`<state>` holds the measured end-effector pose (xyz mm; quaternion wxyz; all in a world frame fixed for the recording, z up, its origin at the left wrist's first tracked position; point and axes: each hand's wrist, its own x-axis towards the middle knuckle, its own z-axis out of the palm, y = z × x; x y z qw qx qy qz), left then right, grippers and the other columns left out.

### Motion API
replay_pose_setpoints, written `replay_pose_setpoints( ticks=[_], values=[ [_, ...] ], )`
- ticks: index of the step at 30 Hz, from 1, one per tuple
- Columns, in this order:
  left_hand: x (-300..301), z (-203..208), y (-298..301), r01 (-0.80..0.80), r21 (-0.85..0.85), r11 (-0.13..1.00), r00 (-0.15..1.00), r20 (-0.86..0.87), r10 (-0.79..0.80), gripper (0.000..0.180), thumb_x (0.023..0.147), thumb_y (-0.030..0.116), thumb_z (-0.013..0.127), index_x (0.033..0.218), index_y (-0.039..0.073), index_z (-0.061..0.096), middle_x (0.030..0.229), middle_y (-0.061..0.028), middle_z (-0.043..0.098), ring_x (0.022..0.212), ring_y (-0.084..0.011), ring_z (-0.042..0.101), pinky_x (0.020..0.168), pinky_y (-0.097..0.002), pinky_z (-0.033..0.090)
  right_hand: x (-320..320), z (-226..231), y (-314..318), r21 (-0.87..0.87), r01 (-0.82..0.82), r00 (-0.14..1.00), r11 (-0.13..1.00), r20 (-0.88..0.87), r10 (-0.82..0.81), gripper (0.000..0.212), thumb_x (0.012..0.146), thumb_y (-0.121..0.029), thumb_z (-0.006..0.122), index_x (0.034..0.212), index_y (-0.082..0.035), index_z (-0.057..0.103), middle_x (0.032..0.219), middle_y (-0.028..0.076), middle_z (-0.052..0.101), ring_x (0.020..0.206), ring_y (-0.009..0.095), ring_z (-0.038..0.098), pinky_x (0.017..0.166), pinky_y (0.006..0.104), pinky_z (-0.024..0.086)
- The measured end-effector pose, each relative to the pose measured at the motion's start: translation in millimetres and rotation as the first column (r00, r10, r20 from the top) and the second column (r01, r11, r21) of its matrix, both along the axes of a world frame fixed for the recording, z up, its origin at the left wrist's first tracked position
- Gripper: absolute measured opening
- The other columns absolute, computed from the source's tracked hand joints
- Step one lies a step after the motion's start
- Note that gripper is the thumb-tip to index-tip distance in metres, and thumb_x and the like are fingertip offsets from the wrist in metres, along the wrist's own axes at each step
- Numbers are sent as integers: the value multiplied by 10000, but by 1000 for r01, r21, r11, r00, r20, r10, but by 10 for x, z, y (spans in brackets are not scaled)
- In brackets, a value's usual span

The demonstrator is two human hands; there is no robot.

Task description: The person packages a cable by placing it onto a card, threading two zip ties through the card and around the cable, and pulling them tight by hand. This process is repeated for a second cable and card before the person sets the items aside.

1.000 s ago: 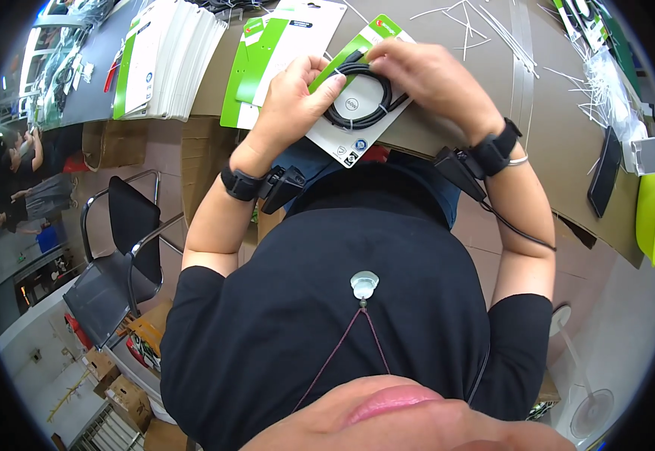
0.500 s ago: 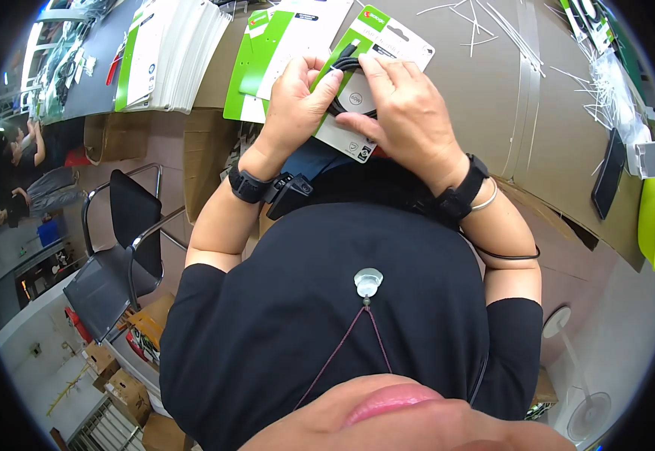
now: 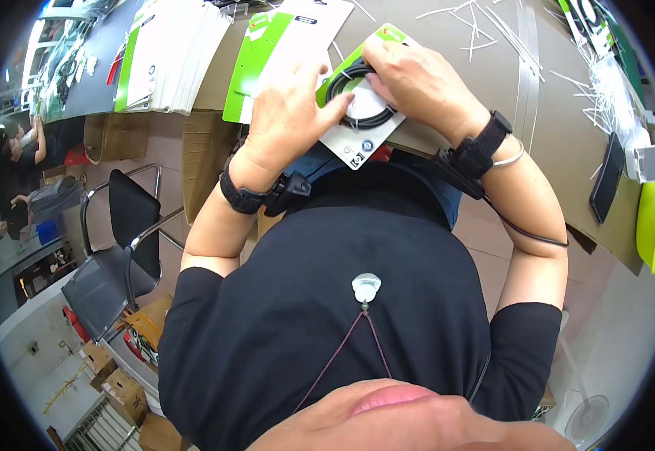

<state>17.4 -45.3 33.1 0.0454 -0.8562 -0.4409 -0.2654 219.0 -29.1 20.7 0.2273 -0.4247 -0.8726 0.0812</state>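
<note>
1 brown table [image 3: 557,143]; 1 blk chair [image 3: 133,222], to L; 1 stack green/white cards [image 3: 184,52] on table, too many to count; 2 hands: L hand [image 3: 286,113] half bent, thumb over 1 blk cable coil [image 3: 369,122], can't tell if gripping; R hand [image 3: 421,83] curled over coil's R side, hold also unclear; coil's on 1 green/white card [image 3: 342,146], near table edge; 1 blk phone [image 3: 607,179], far R; 10+ white ties [image 3: 523,49], strewn
</note>
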Motion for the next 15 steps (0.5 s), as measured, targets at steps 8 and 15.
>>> replay_pose_setpoints(
  ticks=[8,15],
  values=[
    [26,-134,67,-32,-350,936,999,-20,27,239,727,118,635,917,17,532,887,-161,567,671,-359,598,627,-417,512,-10,49,187,-68,-108,991,992,-84,102,145,826,-132,622,889,-27,545,865,123,593,785,332,597,686,396,486],
    [218,-200,76,-47,-272,961,991,105,79,262,723,42,594,977,2,545,874,-158,559,706,-337,607,631,-410,515,158,27,320,-101,-191,980,976,-68,184,102,819,-102,619,848,-22,561,827,122,581,759,324,596,673,406,481]
  ],
)
